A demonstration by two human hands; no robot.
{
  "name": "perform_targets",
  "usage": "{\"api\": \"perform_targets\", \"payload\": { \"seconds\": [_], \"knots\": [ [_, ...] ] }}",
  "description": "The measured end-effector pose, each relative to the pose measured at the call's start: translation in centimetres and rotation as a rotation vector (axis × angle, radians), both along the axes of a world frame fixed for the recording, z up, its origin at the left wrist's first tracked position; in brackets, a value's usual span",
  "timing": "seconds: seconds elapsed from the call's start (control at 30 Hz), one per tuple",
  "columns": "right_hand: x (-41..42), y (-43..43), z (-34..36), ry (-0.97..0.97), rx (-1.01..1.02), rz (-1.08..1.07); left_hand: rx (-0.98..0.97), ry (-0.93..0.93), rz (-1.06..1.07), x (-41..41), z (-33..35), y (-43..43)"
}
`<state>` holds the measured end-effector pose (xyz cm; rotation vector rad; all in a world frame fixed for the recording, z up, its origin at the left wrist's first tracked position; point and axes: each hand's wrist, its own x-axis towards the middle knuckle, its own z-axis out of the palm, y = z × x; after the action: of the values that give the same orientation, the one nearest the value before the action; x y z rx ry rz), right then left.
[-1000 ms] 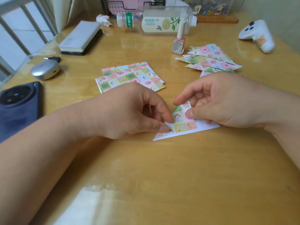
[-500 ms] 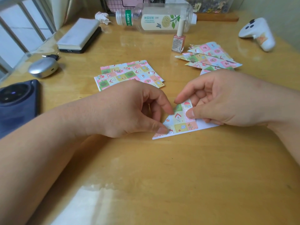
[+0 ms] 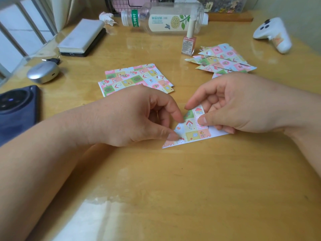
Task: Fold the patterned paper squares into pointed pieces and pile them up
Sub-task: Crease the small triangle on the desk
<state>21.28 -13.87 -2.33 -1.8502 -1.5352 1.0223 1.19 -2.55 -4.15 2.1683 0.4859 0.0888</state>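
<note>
Left hand (image 3: 139,119) pinches the slanted edge of the half-folded patterned paper square (image 3: 191,132), steadying it on the yellow wooden table (image 3: 191,180), so the right hand (image 3: 234,105), gripping the flap, can crease it (finished pointed paper pieces (image 3: 224,58) piled just beyond, handy).

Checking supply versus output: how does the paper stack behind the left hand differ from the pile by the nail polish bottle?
The flat squares lie unfolded, with square corners; the folded pile is narrow pointed pieces. The flat squares sit mid-table behind the left hand; the folded pile sits further right, beside the nail polish bottle. Both show the same pastel patchwork print.
</note>
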Motion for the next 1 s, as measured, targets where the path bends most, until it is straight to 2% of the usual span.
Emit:
{"api": "perform_targets", "payload": {
  "seconds": [0.87, 1.0],
  "knots": [
    [0.08, -0.07, 0.09, -0.03, -0.004, 0.007, 0.095, 0.023, -0.026, -0.14, 0.24, -0.35],
    [0.14, -0.03, 0.05, -0.021, -0.006, 0.007, 0.176, 0.083, -0.073, -0.73, 0.79, -0.17]
  ]
}}
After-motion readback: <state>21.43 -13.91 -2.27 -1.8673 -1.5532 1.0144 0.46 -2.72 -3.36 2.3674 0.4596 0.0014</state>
